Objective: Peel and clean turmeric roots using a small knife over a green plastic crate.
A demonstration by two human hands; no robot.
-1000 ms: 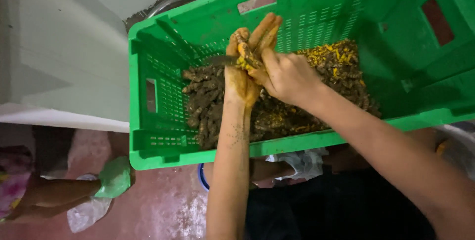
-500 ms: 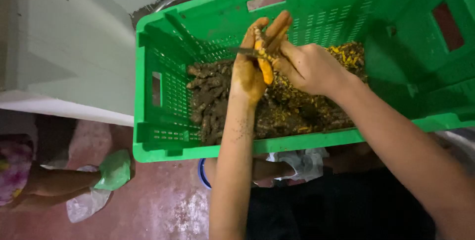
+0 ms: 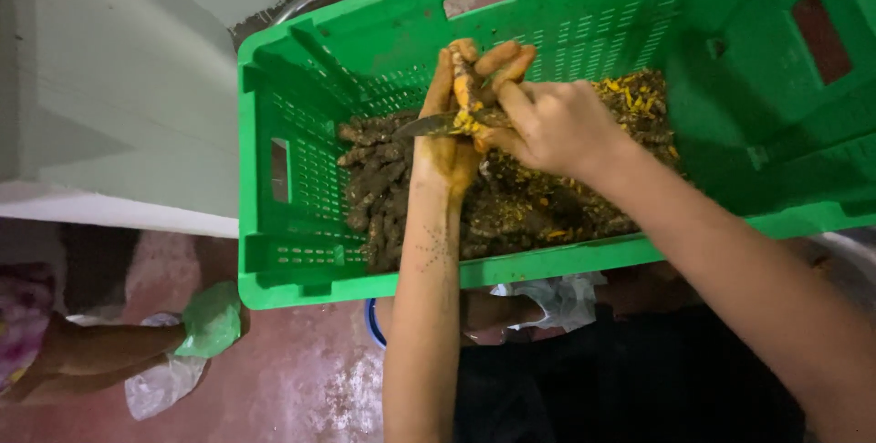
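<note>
My left hand (image 3: 453,110), stained yellow, holds an orange turmeric root (image 3: 464,87) upright over a green plastic crate (image 3: 301,197). A small knife (image 3: 429,124) is gripped in my right hand (image 3: 547,124). Its blade lies across the root and points left. Both hands hover over a pile of brown unpeeled roots (image 3: 374,183) and orange-yellow peelings (image 3: 639,101) on the crate floor.
A pale grey wall or cabinet (image 3: 109,87) stands left of the crate. Another person's limb (image 3: 100,352) rests on the reddish floor at bottom left, beside a green plastic bag (image 3: 212,317) and a clear one (image 3: 160,388). White crumpled plastic (image 3: 552,302) sits under the crate.
Both hands have shifted within the crate view as the camera moved closer. The root now stands more upright in my left hand, with the blade across it.
</note>
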